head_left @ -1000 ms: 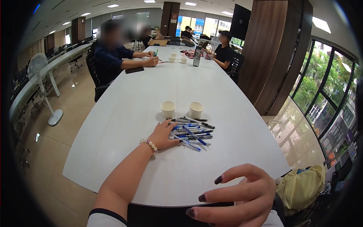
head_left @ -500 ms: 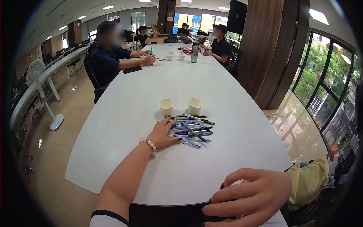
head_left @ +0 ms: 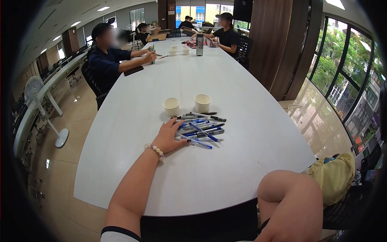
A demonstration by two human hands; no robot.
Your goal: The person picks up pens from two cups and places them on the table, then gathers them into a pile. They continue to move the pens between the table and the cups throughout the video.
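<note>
A loose pile of blue, black and clear pens [head_left: 203, 129] lies on the white table [head_left: 234, 169]. My left hand [head_left: 166, 135] rests at the pile's left end, its fingers spread and the thumb and fingertips touching pens. A beaded bracelet [head_left: 155, 150] circles that wrist. Just behind the pile stand two white paper cups, a left one [head_left: 171, 107] and a right one [head_left: 202, 103]. My right hand [head_left: 288, 226] is at the bottom right, below the table's edge and close to the camera; its fingers are mostly cut off by the frame.
On the left sits a person [head_left: 107, 60] holding something green, beside a dark flat object [head_left: 133, 71]. Another person [head_left: 227, 36] sits at the far right. A bottle [head_left: 199, 45] and more cups stand farther back. A yellow bag [head_left: 332, 177] is at the right edge.
My right hand has drawn down and back, turning so that its fingers are mostly out of frame. My left hand keeps its place at the pens. The view has shifted slightly.
</note>
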